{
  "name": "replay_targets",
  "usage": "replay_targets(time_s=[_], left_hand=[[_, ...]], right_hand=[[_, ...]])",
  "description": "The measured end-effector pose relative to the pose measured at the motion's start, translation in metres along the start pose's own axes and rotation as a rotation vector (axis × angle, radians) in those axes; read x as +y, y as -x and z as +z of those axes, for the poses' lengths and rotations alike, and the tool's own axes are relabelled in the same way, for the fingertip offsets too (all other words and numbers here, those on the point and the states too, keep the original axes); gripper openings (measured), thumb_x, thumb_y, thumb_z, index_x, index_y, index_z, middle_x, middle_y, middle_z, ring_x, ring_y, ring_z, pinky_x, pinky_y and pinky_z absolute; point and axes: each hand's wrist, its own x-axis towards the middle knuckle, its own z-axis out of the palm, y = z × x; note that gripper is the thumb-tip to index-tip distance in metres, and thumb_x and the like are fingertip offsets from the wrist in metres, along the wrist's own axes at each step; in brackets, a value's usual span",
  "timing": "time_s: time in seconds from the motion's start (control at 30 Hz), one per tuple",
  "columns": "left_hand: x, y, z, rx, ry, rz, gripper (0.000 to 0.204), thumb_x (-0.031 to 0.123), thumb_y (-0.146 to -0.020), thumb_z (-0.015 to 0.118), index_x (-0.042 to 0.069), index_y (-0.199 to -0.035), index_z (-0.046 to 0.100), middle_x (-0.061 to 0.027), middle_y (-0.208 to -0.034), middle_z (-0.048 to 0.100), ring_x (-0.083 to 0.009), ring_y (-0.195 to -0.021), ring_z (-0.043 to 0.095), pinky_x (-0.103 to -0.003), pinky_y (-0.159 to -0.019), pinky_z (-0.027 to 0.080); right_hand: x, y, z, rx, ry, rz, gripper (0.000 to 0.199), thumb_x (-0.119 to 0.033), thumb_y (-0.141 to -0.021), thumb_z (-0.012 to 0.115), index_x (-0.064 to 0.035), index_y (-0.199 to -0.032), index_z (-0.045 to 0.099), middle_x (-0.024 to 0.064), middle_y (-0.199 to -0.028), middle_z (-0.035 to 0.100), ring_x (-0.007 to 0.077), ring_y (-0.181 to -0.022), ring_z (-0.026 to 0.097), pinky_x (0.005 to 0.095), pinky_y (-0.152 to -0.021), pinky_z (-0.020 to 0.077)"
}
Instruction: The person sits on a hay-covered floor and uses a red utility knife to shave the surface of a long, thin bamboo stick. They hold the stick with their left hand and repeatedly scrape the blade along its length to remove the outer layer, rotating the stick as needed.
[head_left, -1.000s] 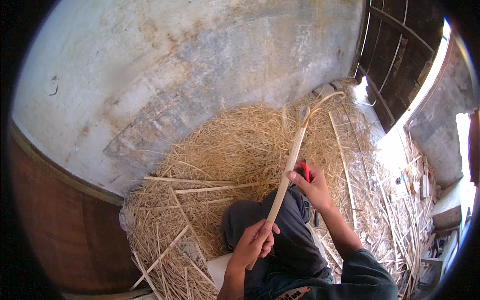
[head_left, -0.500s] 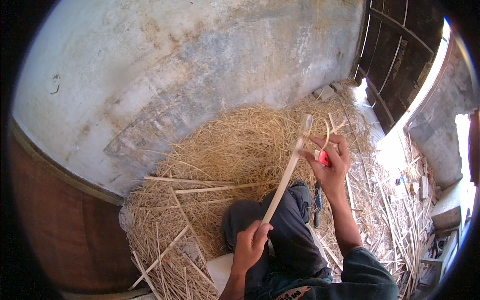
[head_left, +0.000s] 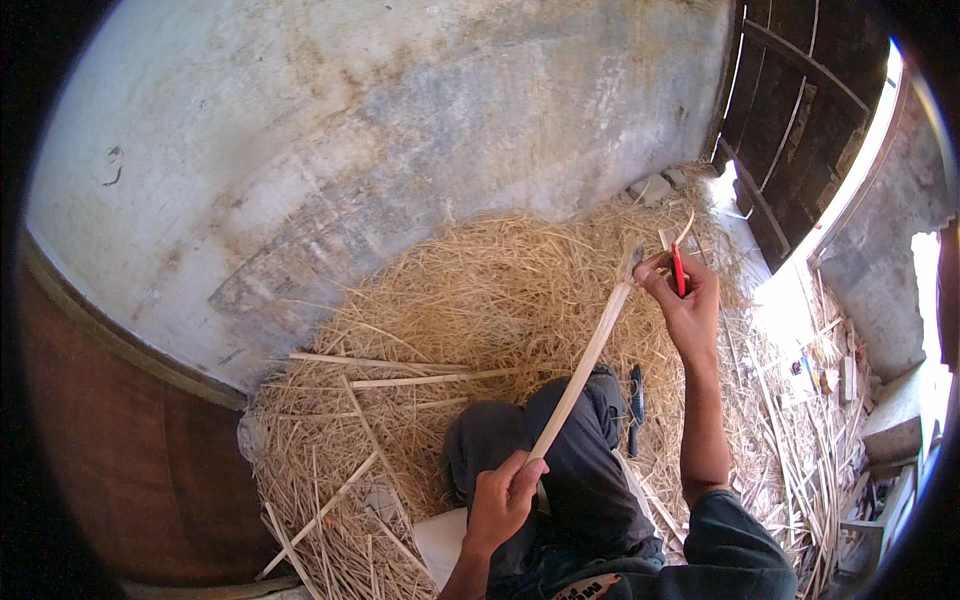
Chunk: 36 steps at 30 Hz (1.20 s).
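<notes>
A long pale bamboo strip [head_left: 585, 377] slants up and away over my bent legs [head_left: 530, 440]. My left hand [head_left: 503, 503] is closed round its near end, with the thumb along the top. At the strip's far end, my right hand [head_left: 686, 292] is closed in a pinch on a small red-handled tool [head_left: 679, 270]. The tool's working edge is hidden behind the fingers. A thin curled shaving [head_left: 687, 228] sticks up just beyond these fingers.
A heap of fine shavings [head_left: 480, 290] lies against the stained wall [head_left: 400, 130]. Loose strips [head_left: 435, 379] rest on the left, more [head_left: 790, 480] on the right. A dark, long-bladed tool [head_left: 635, 410] lies beside my knee. Dark wooden planks [head_left: 790, 110] stand at far right.
My right hand has moved right along the strip to its far end, turning the red tool edge-on. The strip's far end has swung slightly right; my left hand has barely moved.
</notes>
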Motion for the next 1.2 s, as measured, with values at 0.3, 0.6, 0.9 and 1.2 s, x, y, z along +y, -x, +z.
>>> replay_targets(time_s=[0.3, 0.6, 0.9, 1.2], left_hand=[[-0.002, -0.004, 0.001, -0.177, 0.340, -0.248, 0.036, 0.032, -0.114, 0.051, 0.003, -0.100, 0.066, 0.0043, -0.059, 0.041, -0.0057, -0.049, 0.043, -0.025, -0.048, 0.036], [-0.001, -0.020, 0.001, -0.235, 0.599, -0.298, 0.038, 0.034, -0.116, 0.047, 0.001, -0.106, 0.062, 0.0058, -0.061, 0.035, -0.0051, -0.048, 0.034, -0.024, -0.044, 0.032], [0.012, -0.020, 0.007, -0.261, 0.553, -0.238, 0.035, 0.032, -0.115, 0.050, 0.000, -0.116, 0.063, 0.0039, -0.066, 0.045, -0.0058, -0.053, 0.042, -0.024, -0.048, 0.037], [0.011, -0.009, 0.005, 0.058, 0.085, -0.015, 0.029, 0.029, -0.106, 0.069, 0.001, -0.098, 0.068, -0.0021, -0.065, 0.052, -0.0059, -0.060, 0.047, -0.029, -0.053, 0.037]], right_hand=[[0.004, 0.003, 0.006, 0.143, 0.032, -0.310, 0.024, -0.009, -0.091, 0.079, -0.0005, -0.112, 0.074, 0.0125, -0.115, 0.069, 0.0212, -0.105, 0.067, 0.0323, -0.090, 0.0524], [0.033, 0.055, 0.009, -0.105, -0.142, -0.065, 0.026, -0.007, -0.103, 0.063, -0.0011, -0.128, 0.064, 0.0057, -0.107, 0.065, 0.0145, -0.099, 0.060, 0.0316, -0.091, 0.0482], [0.021, 0.084, 0.043, -0.450, -0.579, 0.277, 0.038, -0.017, -0.104, 0.069, 0.0034, -0.136, 0.063, 0.0098, -0.107, 0.074, 0.0159, -0.098, 0.071, 0.0319, -0.091, 0.0556], [0.002, 0.063, 0.036, -0.283, -0.352, 0.036, 0.040, -0.020, -0.102, 0.071, 0.0034, -0.133, 0.063, 0.0080, -0.101, 0.070, 0.0170, -0.096, 0.068, 0.0342, -0.087, 0.0539]])
